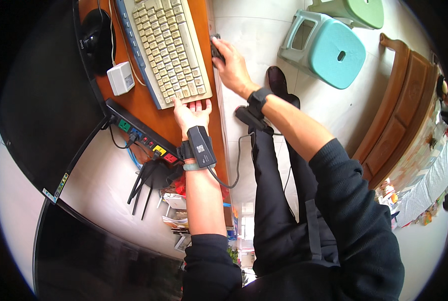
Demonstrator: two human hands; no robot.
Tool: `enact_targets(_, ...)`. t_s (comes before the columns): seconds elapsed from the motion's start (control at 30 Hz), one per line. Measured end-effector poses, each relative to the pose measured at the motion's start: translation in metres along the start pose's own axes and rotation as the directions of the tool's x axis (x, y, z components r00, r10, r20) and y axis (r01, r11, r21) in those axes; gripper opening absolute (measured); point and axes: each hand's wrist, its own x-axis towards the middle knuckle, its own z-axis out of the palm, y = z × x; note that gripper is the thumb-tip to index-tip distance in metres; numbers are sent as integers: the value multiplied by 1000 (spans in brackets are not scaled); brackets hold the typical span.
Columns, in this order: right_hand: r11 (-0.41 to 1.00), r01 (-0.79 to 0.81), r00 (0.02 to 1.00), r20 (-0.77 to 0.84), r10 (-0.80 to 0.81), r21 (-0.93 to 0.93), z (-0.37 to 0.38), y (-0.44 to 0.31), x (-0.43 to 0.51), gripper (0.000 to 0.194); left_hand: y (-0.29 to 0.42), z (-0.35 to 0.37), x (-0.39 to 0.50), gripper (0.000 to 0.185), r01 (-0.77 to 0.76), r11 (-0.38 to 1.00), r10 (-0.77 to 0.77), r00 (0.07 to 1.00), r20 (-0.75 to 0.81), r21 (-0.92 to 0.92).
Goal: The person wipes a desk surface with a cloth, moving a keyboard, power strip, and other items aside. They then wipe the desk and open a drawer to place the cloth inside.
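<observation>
An old beige computer keyboard [169, 49] with a blue-grey back edge lies along the brown wooden desk [145, 113]. At its near end, my left hand [190, 113] has the thumb on top by the corner keys and the other fingers by the end edge, partly hidden beneath it. My right hand [233, 67] is at the desk's front edge, pinching a dark grey cloth-like wad [218, 49]. The fingers cover part of this wad, so its exact kind is unclear.
A white power adapter [120, 78] and a black monitor base [97, 41] stand behind the keyboard. A power strip [145, 131] with plugs runs along the desk's end, near a router [158, 175]. Plastic stools [337, 49] and a wooden furniture panel [397, 109] are to the right.
</observation>
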Motion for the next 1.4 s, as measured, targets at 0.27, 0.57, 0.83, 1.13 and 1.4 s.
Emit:
enact_targets(0.27, 977, -209, 920, 350, 178, 52, -26, -25, -99, 48, 3, -7, -2, 61, -21, 1000, 20, 999, 42, 9)
enact_targets(0.57, 986, 164, 986, 4, -164, -35, -12, -15, -14, 58, 18, -18, 17, 46, 94, 995, -94, 996, 5, -33)
enact_targets(0.83, 969, 206, 916, 376, -143, -134, -25, -11, -100, 58, 29, -20, 24, 40, 70, 996, -69, 997, -25, 52)
enact_targets(1.13, 878, 415, 903, 225, -366, -237, -32, -11, -31, 45, 34, -25, 26, 40, 30, 999, -32, 998, 53, 27)
enact_targets(1.4, 879, 445, 786, 546, -290, -173, -42, -23, -79, 41, 25, -34, 6, 55, 35, 993, -45, 996, 83, 113)
